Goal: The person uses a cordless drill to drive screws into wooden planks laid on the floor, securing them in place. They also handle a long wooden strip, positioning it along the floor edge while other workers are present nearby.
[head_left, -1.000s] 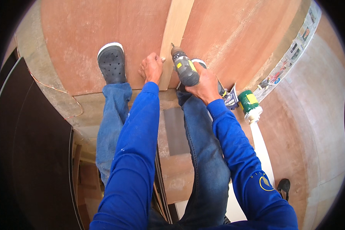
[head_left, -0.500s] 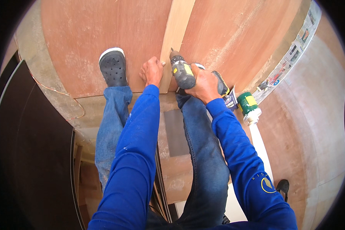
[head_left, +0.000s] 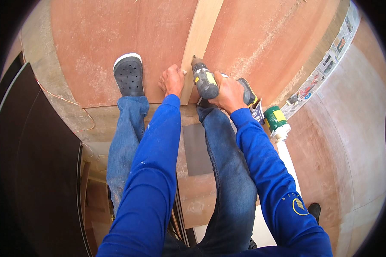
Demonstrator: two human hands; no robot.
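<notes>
Closest in, two blue sleeves [head_left: 152, 175] ran up the view, one from seven o'clock, one from four, and between them, toward five, came a leg in blue jeans [head_left: 229, 167]. Further on, over at three o'clock, there was a green container [head_left: 274, 114] with a white end, just past the right cuff. Then the hands! The right hand [head_left: 230, 92], just past twelve, had its fingers wrapped round a grey-and-black drill [head_left: 206, 85], battery out toward two. At eleven, the left hand [head_left: 172, 81] sat with its fingers curled in, thumb by the edge of a pale wooden strip [head_left: 201, 30]; whether it pinched anything small, you couldn't tell. And the drill, up at twelve, had its bit [head_left: 194, 56] right at that strip, though how deep, if at all, was too small to see! Out at ten, a dark clog [head_left: 129, 76] full of holes rested on the reddish board [head_left: 120, 25]. Farther off, the strip ran up past twelve, and at two a band of printed paper [head_left: 328, 64] curved away.
</notes>
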